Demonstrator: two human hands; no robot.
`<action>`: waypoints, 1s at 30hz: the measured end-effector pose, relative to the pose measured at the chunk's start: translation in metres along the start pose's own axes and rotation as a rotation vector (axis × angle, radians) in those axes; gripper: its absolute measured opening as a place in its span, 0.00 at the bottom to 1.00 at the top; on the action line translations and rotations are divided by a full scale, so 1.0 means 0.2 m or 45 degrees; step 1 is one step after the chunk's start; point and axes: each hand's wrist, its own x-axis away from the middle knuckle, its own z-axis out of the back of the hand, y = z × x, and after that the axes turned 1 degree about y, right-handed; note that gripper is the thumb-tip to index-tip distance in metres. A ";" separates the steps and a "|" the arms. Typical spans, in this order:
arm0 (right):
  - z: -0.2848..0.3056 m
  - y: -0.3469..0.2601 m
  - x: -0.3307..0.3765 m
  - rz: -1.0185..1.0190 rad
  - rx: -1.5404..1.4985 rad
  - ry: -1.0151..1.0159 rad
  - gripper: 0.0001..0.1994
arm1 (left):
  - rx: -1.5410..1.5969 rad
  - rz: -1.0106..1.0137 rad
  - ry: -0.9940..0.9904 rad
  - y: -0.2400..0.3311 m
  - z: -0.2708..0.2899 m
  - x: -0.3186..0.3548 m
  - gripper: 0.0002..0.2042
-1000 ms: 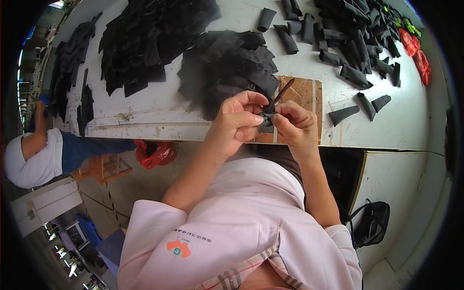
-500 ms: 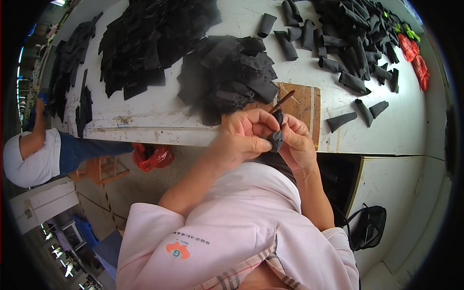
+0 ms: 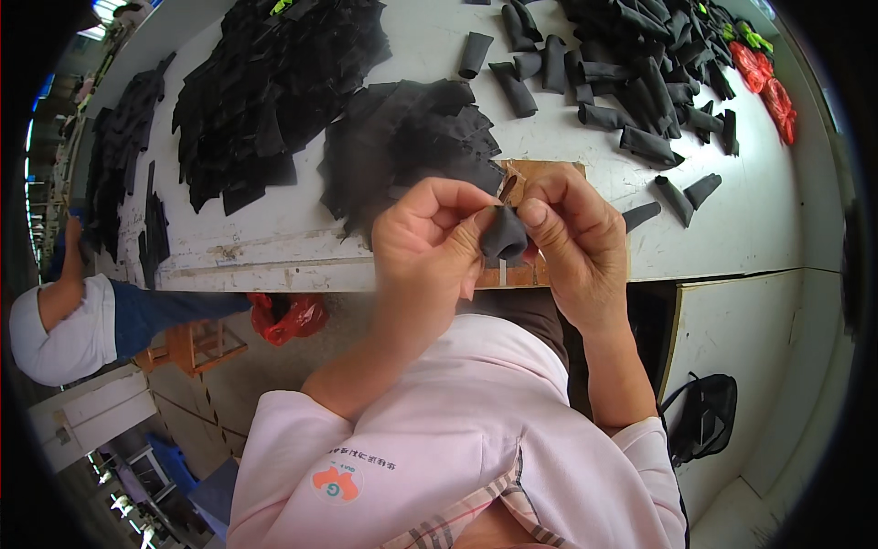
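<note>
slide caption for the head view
Left hand and right hand pinch a dark fabric piece near heaped black cloth on a white table.

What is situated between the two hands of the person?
In the head view, a dark cloth piece lies between the left hand and the right hand, pinched by both; just beyond it shows part of a narrow brown object.

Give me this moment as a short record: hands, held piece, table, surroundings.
left hand: fingers pinch the black fabric piece
right hand: fingers pinch the same piece
brown stick: just beyond the piece
white table: flat black pieces left and centre, rolled black pieces right
table's far right: red plastic bags
left background: co-worker in white top
</note>
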 end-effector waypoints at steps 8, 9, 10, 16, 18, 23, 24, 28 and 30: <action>0.07 0.03 -0.20 -0.384 -0.393 -0.308 0.13 | 1.353 0.625 -0.709 0.01 0.09 -0.19 0.12; 0.07 0.11 -0.18 -0.442 -0.427 -0.293 0.13 | 1.343 0.646 -0.584 -0.06 0.13 -0.20 0.12; 0.09 0.20 -0.15 -0.540 -0.451 -0.287 0.13 | 1.340 0.652 -0.594 -0.13 0.16 -0.20 0.12; 0.07 0.25 -0.20 -0.456 -0.438 -0.175 0.14 | 1.435 0.768 -0.115 -0.10 0.13 -0.23 0.10; 0.03 0.13 -0.23 -0.390 -0.372 -0.300 0.14 | 1.631 0.681 -0.376 -0.10 0.13 -0.24 0.11; 0.07 0.31 -0.17 -0.590 -0.542 -0.266 0.16 | 1.495 0.696 -0.163 -0.21 0.19 -0.24 0.11; 0.08 0.32 -0.17 -0.588 -0.541 -0.270 0.16 | 1.280 0.675 -0.197 -0.23 0.20 -0.23 0.10; 0.09 0.26 -0.22 -0.421 -0.468 -0.366 0.15 | 0.553 0.152 -0.208 -0.10 0.08 -0.15 0.17; 0.09 0.22 -0.24 -0.312 -0.411 -0.441 0.14 | 0.199 -0.022 -0.183 -0.07 0.02 -0.10 0.21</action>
